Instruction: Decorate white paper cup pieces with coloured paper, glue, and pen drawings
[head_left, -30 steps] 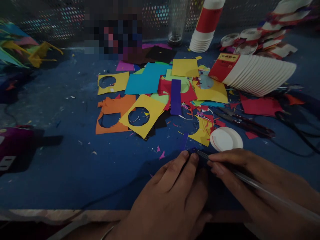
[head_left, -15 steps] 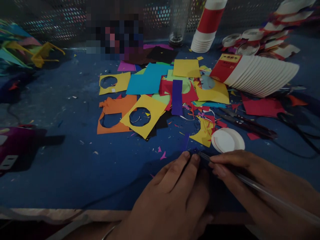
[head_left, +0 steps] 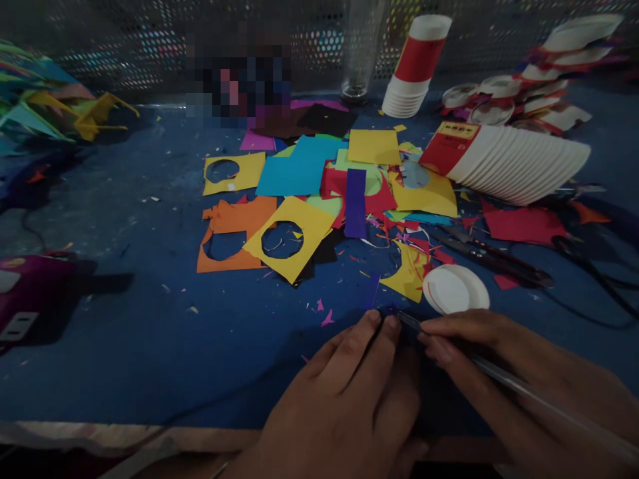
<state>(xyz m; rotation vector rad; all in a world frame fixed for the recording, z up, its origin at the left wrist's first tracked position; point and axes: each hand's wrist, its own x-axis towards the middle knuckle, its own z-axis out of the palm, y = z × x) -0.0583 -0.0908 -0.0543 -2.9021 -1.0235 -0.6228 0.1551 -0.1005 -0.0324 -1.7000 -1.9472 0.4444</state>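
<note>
My left hand (head_left: 344, 392) lies palm down near the front edge of the table, its fingers stretched forward. Its fingertips press beside a dark purple piece of paper (head_left: 391, 309), mostly covered by the hand. Between the thumb and fingers of my right hand (head_left: 504, 359) is a slim pen-like tool (head_left: 514, 380) with a clear shaft. The thin tip of this tool points at the purple paper, just right of my left fingertips. Whether the tip touches the paper is too dark to tell. A purple paper strip (head_left: 370, 291) lies just beyond my left fingers.
White round lids (head_left: 456, 289) lie beyond my right hand, with dark-handled scissors (head_left: 494, 256) behind. Coloured paper sheets, some with round holes (head_left: 294, 266), cover the middle. Stacked paper cups (head_left: 524, 163) lie at right; another stack (head_left: 418, 63) stands behind. A purple glue gun (head_left: 30, 293) is at left.
The view has tilted up slightly, so the table's things sit a little lower. Both hands keep nearly the same pose, and the tool tip stays beside my left fingertips.
</note>
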